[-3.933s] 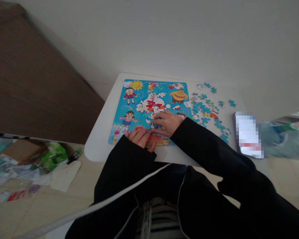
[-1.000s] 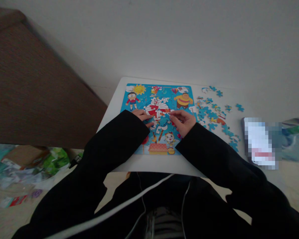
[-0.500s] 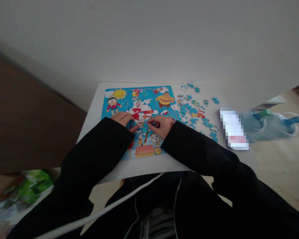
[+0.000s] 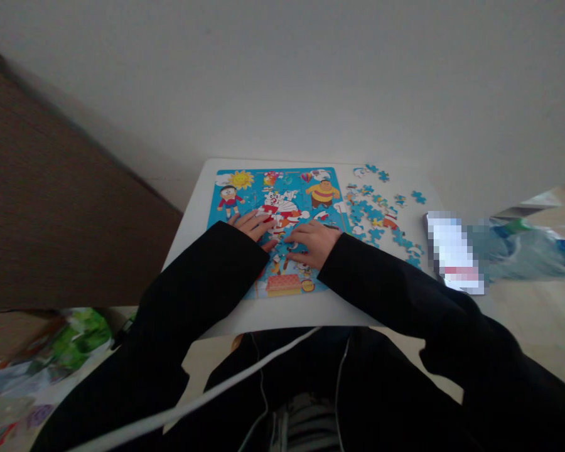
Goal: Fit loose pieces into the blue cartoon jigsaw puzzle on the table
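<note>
A colourful cartoon jigsaw puzzle board (image 4: 245, 188) lies on a small white table (image 4: 193, 220). My left hand (image 4: 252, 224) rests flat on the puzzle's middle left, fingers spread and pointing right. My right hand (image 4: 313, 242) lies palm down on the puzzle's middle, fingers pointing left and pressing on the pieces there. The fingertips of both hands nearly meet. Neither hand visibly holds a piece. Black sleeves cover both arms.
Several loose blue puzzle pieces (image 4: 381, 216) lie scattered on the table right of the board. A blurred phone (image 4: 452, 251) sits at the table's right edge, plastic water bottles (image 4: 522, 251) beyond it. A dark brown cabinet (image 4: 51, 207) stands left, with bags and litter (image 4: 75, 333) on the floor.
Both hands went from pinching at the puzzle's centre to lying flat on it. The camera shifted slightly to the left.
</note>
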`<state>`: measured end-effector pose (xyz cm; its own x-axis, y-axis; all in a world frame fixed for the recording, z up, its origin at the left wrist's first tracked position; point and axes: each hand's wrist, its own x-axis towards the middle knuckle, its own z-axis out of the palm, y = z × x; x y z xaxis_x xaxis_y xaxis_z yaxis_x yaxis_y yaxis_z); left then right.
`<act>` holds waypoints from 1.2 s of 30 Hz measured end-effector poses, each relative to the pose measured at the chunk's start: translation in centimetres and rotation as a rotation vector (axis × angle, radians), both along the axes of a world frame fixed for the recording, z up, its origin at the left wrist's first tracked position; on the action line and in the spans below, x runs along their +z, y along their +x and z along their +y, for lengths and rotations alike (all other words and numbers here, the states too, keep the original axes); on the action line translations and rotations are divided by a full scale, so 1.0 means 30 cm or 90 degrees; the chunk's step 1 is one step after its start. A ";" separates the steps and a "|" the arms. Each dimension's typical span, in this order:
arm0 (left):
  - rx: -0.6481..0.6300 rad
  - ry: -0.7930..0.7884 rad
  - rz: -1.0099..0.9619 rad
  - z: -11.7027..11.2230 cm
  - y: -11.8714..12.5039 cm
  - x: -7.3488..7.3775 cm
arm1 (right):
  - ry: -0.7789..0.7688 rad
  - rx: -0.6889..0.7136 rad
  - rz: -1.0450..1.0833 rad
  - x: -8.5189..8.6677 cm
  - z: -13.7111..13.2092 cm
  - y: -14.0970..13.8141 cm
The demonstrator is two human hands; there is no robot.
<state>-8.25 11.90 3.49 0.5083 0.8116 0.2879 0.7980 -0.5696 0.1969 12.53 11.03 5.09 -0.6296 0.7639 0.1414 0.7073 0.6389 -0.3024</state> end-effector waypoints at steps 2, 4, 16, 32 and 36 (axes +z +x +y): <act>0.005 -0.010 0.002 -0.001 0.001 -0.001 | -0.027 0.002 -0.021 0.010 0.002 -0.001; 0.004 -0.017 -0.009 -0.001 0.000 -0.007 | -0.041 -0.002 -0.040 0.024 0.006 0.003; 0.061 -0.097 -0.031 0.004 0.025 0.026 | -0.024 -0.101 -0.110 0.106 0.286 0.045; 0.065 0.009 0.045 -0.006 0.037 0.003 | -0.033 0.010 -0.073 0.010 0.375 -0.044; 0.051 0.033 0.033 -0.009 0.039 0.012 | -0.051 0.030 -0.059 0.006 0.380 -0.047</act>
